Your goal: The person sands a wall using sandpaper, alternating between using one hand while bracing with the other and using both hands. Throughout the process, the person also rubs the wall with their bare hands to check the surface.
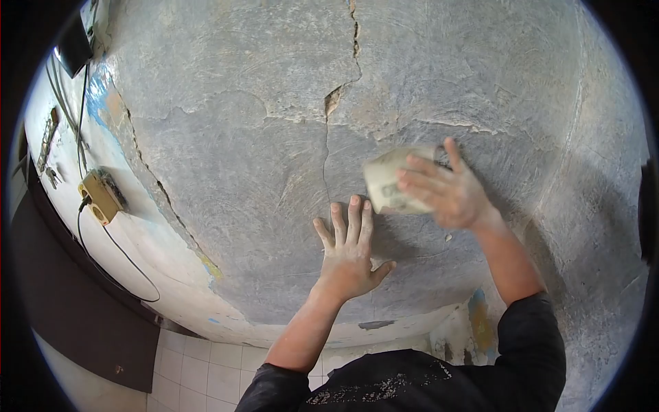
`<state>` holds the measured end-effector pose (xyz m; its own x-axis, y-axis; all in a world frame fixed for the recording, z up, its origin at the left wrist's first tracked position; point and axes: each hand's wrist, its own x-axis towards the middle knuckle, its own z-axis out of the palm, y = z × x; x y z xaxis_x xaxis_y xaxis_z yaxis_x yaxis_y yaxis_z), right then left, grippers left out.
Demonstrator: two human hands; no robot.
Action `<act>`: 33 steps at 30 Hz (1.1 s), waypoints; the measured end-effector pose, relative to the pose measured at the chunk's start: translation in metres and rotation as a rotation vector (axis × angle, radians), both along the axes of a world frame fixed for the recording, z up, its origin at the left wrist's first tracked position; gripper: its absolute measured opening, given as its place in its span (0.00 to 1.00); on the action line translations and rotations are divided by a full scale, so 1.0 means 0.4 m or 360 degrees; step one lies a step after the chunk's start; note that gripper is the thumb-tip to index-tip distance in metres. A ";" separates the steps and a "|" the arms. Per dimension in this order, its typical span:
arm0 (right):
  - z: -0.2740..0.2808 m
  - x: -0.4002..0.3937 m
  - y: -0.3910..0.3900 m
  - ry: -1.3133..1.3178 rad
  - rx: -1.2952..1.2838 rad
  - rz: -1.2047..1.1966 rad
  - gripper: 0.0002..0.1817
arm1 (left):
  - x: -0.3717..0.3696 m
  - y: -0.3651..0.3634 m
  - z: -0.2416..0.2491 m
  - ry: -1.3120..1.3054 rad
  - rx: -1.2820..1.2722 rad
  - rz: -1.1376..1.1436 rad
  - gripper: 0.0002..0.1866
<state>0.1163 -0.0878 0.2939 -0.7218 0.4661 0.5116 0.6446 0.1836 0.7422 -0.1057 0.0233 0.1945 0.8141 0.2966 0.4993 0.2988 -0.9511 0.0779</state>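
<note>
A rough grey plastered wall (261, 172) fills the view, with a crack (328, 137) running down its middle. My left hand (350, 250) lies flat against the wall with its fingers spread, just below the crack's lower end. My right hand (446, 189) presses a folded, dusty piece of sandpaper (388, 182) against the wall, up and to the right of my left hand. The sandpaper is blurred.
At the left, older white and blue paint (130, 226) borders the grey patch. A yellowish socket box (101, 196) with a black cable (123, 257) hangs there. White floor tiles (199, 364) show at the bottom left. My black sleeves (528, 357) are at the bottom.
</note>
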 end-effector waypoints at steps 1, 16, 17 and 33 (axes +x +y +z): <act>0.015 0.009 -0.010 0.0004 0.0009 0.0002 0.30 | 0.003 0.000 0.000 0.0004 0.0009 0.0002 0.64; 0.068 0.108 -0.035 0.0619 0.0709 -0.0257 0.21 | 0.043 0.021 -0.045 -0.0039 -0.0011 0.0065 0.65; 0.072 0.171 -0.058 0.1117 0.0976 -0.0269 0.21 | 0.046 0.024 -0.051 -0.0081 0.0041 0.0049 0.65; 0.058 0.111 -0.010 0.1216 0.0865 -0.0127 0.23 | 0.060 0.033 -0.079 -0.0403 0.0139 -0.0017 0.60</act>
<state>0.1607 -0.0917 0.3170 -0.0768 0.0578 0.9954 0.9881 -0.1292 0.0838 -0.0816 0.0364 0.1627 0.6631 0.2354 0.7106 0.2699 -0.9606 0.0664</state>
